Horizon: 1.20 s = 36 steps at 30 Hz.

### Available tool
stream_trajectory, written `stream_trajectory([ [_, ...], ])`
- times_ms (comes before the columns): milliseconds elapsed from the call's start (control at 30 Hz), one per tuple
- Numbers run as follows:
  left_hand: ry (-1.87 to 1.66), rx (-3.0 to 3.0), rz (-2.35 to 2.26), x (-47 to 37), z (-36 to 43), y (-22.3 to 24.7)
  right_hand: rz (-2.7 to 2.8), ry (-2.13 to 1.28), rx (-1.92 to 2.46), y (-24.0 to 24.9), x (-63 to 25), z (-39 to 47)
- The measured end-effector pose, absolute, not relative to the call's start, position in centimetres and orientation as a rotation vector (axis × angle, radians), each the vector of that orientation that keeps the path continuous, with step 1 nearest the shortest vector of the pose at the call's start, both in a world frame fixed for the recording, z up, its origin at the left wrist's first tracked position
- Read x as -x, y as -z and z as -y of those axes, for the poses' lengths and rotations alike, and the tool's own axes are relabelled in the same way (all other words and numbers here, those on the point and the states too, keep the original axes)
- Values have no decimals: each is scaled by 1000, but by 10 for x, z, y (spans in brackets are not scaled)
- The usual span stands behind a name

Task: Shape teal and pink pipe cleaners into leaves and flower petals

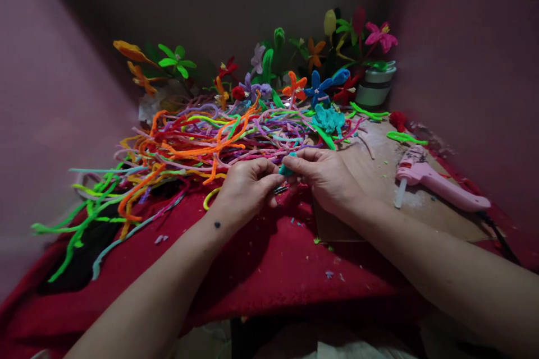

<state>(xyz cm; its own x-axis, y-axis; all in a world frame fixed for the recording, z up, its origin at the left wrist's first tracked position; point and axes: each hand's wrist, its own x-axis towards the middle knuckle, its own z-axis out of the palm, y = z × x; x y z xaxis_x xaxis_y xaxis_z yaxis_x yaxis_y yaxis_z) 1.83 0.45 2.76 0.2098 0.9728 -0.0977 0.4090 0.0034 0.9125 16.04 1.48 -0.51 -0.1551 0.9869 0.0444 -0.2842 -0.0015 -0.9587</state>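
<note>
A small teal fuzzy piece (288, 164) is pinched between the fingertips of both hands, above the red cloth. My left hand (252, 182) closes on its left side, thumb and forefinger together. From the right, my right hand (326, 176) grips it with thumb and forefinger. Something dark and thin shows just below the fingertips, too small to name. Behind the hands lies a big tangle of coloured pipe cleaners (202, 140). A teal fuzzy bundle (328, 119) rests beyond my right hand.
A pink glue gun (446, 182) lies at the right on a cardboard sheet (357, 224). Fuzzy flowers, among them a blue one (319, 88), stand along the back near a white-and-dark container (374, 85). Small scraps dot the red cloth (269, 280). Walls rise on both sides.
</note>
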Motion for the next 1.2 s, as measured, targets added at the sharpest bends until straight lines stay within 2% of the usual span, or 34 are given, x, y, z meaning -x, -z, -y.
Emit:
stream_trajectory([
  [167, -799, -1482, -1299, -15, -9, -25, 999, -1497, 810, 4, -161, -17],
  [467, -625, -1340, -1215, -12, -6, -29, 978, -1643, 766, 3, -164, -23],
  [767, -580, -1341, -1187, -14, -4, -29, 939, -1565, 837, 3, -157, -16],
  [1000, -760, -1339, -1212, -13, -8, -24, 1126, -1437, 895, 3, -158, -12],
  [1200, -735, -1345, -1169, -9, -9, -25, 1192, -1347, 1002, 13, -159, -15],
])
